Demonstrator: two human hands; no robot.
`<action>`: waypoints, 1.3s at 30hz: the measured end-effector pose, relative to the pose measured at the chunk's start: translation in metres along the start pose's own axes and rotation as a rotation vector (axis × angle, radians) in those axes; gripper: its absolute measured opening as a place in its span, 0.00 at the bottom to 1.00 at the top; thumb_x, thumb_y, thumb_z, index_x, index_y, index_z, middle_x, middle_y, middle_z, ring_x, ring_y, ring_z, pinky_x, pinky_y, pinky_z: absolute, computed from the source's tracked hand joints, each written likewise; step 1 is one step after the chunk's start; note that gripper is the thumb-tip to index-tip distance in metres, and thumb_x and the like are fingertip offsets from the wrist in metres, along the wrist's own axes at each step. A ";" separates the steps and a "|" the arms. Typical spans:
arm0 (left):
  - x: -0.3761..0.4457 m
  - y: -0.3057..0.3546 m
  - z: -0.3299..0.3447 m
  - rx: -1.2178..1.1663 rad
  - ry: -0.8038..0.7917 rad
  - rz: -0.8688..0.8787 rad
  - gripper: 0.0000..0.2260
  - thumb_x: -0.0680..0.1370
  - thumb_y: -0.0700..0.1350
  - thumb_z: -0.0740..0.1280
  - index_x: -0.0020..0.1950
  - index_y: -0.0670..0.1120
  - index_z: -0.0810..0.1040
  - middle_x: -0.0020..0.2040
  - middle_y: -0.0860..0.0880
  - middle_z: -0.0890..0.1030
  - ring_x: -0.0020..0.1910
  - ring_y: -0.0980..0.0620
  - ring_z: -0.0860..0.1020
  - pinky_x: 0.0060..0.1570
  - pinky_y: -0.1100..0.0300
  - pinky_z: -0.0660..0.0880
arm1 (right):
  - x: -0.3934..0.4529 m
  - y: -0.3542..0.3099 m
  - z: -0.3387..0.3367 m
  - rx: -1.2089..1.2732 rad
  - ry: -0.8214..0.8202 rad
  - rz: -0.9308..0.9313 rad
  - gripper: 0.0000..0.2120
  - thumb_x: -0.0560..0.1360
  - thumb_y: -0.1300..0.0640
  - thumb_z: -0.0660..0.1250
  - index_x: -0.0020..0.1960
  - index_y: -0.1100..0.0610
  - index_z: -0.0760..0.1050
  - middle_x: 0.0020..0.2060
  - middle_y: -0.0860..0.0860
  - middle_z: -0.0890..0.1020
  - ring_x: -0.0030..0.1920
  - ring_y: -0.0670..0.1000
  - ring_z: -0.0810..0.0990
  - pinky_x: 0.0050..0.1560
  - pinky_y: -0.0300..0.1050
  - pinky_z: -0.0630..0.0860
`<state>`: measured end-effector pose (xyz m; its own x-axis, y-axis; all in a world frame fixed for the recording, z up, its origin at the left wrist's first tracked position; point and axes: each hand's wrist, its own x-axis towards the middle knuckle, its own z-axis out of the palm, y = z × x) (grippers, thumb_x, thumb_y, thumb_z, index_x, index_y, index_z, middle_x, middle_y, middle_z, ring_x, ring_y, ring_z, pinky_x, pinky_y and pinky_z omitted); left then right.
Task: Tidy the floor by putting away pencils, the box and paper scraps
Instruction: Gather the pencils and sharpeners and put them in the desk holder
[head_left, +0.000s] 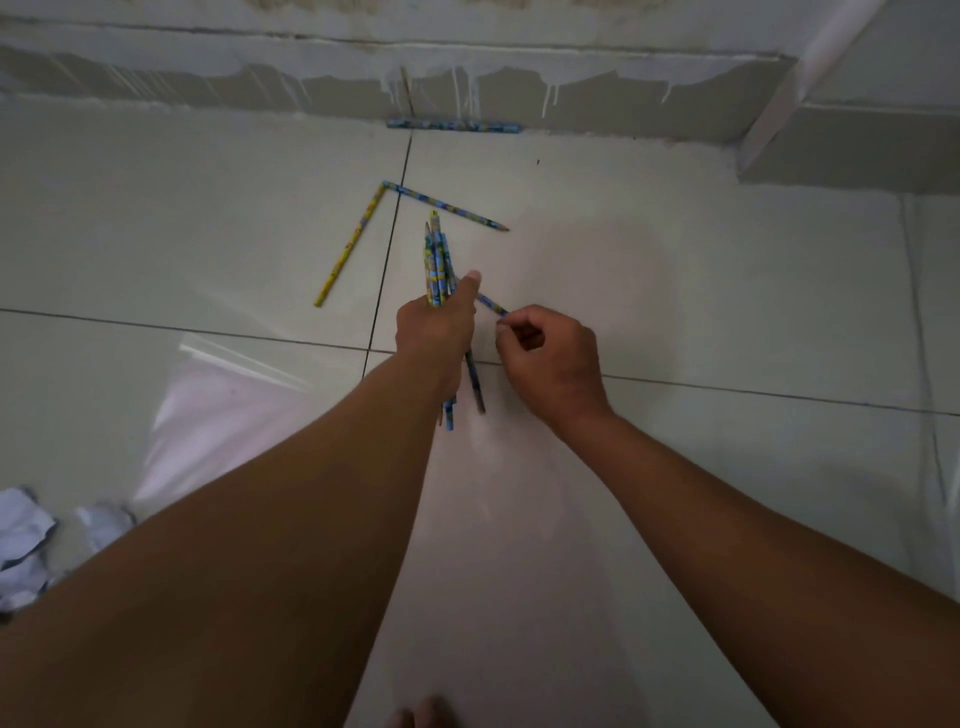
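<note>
My left hand (435, 326) grips a bundle of patterned pencils (437, 265), fingers curled round it, thumb stretched forward. My right hand (545, 358) pinches the end of one more blue pencil (492, 305) at my fingertips, just beside the bundle. On the tiled floor (675, 291) beyond lie a yellow pencil (349, 245) and a blue one (447, 206), ends touching; another (453, 126) rests along the wall. Crumpled paper scraps (23, 540) sit far left.
</note>
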<state>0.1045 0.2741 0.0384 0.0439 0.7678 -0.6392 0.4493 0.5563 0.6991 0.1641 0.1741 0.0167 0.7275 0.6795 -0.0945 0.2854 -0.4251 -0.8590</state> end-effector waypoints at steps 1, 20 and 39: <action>0.003 -0.001 -0.004 -0.005 0.024 -0.002 0.20 0.71 0.63 0.73 0.39 0.46 0.79 0.37 0.47 0.79 0.33 0.49 0.73 0.36 0.58 0.70 | 0.002 0.001 0.002 -0.034 0.018 0.004 0.04 0.72 0.53 0.68 0.42 0.51 0.81 0.35 0.45 0.83 0.37 0.45 0.81 0.43 0.44 0.79; 0.012 -0.009 -0.035 -0.078 0.077 -0.118 0.31 0.61 0.67 0.77 0.50 0.44 0.81 0.40 0.47 0.77 0.36 0.48 0.72 0.43 0.54 0.77 | 0.013 0.002 0.018 -0.465 -0.047 0.160 0.07 0.77 0.53 0.64 0.48 0.53 0.79 0.49 0.53 0.81 0.52 0.58 0.79 0.53 0.51 0.74; 0.029 0.081 -0.030 -0.158 0.011 -0.028 0.22 0.74 0.61 0.70 0.53 0.43 0.78 0.47 0.46 0.81 0.42 0.47 0.76 0.47 0.54 0.74 | 0.032 -0.070 0.015 0.175 -0.055 0.156 0.08 0.77 0.54 0.67 0.47 0.53 0.84 0.39 0.46 0.84 0.42 0.47 0.83 0.46 0.45 0.80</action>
<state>0.1155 0.3508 0.0855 0.0231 0.7546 -0.6558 0.3041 0.6196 0.7236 0.1578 0.2343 0.0662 0.7179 0.6473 -0.2561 0.0562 -0.4206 -0.9055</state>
